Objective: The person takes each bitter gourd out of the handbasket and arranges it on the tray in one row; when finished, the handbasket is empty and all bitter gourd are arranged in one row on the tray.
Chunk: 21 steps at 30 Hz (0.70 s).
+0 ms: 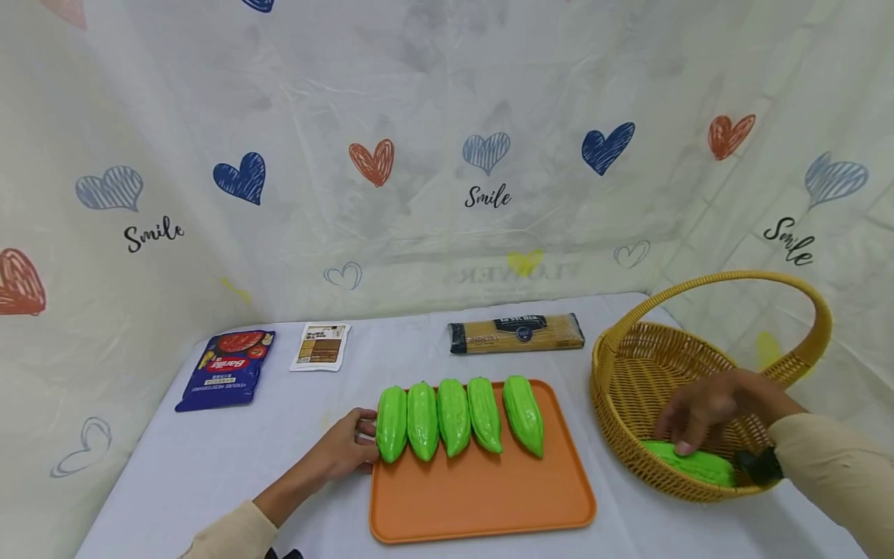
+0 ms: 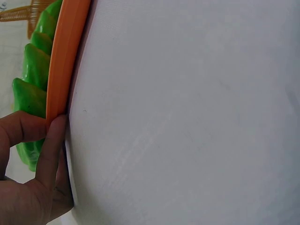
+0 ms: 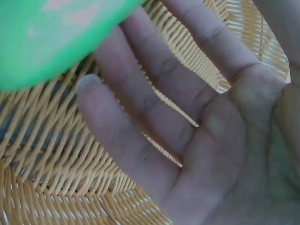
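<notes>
My left hand [image 1: 347,444] grips the left rim of an orange tray [image 1: 482,501], and the left wrist view shows thumb and fingers at its edge [image 2: 63,61]. Several glossy, ridged green bitter melons [image 1: 422,423] lie in a row along the far part of the tray, the rightmost a little apart. Inside the wicker basket [image 1: 632,458], my right hand [image 1: 719,407] reaches down over another bitter melon [image 1: 691,463]. Its fingers look spread and loosely bent in the right wrist view, beside the blurred melon [image 3: 51,42]; whether they bear on it is hard to tell.
The basket's tall handle [image 1: 740,277] arches over the right arm. Behind the tray lies a spaghetti pack [image 1: 517,334]. At the back left are a white-and-brown packet [image 1: 321,347] and a blue Barilla pouch [image 1: 226,369]. A printed curtain [image 1: 419,241] hangs behind the white table.
</notes>
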Motion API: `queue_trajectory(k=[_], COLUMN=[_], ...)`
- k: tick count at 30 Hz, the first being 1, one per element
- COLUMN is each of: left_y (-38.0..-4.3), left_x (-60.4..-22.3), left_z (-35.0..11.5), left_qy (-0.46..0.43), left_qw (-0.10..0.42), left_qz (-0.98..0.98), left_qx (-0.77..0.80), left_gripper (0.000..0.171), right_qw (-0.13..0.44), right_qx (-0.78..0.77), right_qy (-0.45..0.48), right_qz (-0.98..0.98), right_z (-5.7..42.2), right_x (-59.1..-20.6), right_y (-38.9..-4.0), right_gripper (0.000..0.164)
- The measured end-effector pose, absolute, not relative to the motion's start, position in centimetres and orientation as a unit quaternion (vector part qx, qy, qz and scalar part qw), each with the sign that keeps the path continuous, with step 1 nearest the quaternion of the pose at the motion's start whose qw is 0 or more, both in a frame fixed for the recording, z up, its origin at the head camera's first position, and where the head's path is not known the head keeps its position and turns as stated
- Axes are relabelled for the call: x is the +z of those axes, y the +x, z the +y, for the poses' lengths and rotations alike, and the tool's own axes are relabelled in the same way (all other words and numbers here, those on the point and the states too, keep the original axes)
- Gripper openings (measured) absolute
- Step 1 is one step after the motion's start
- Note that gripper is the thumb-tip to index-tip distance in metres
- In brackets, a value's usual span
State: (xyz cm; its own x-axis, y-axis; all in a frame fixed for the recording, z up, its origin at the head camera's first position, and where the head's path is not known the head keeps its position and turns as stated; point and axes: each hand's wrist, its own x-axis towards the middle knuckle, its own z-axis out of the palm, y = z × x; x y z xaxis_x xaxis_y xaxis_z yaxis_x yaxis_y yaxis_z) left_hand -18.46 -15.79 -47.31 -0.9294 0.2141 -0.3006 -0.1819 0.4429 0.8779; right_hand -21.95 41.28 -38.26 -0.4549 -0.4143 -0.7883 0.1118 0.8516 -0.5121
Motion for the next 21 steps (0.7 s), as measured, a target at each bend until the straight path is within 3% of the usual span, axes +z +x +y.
queue_trajectory(k=[7, 11, 16, 21], left_y=[-18.6, -18.6, -18.5, -18.5], left_x=[-47.6, -47.6, -47.5, -47.4], left_z=[-15.9, -15.9, -16.0, -16.0], left_qy=[0.011, 0.015, 0.014, 0.014], left_qw=[0.186, 0.191, 0.193, 0.192], left_qz=[0.826, 0.826, 0.824, 0.828], left_qx=[0.531, 0.530, 0.532, 0.527], left_gripper=[0.068, 0.069, 0.070, 0.070], right_qw=[0.521, 0.489, 0.426, 0.414], right_qx=[-0.284, -0.300, -0.318, -0.327], right_qy=[-0.109, -0.137, -0.145, -0.115], right_qz=[0.797, 0.807, 0.834, 0.842], right_z=[40.5, 40.9, 41.5, 41.8], right_x=[-38.7, -38.7, -38.5, -38.4], right_y=[-22.1, -22.5, -22.8, -22.7], right_gripper=[0.025, 0.024, 0.039, 0.053])
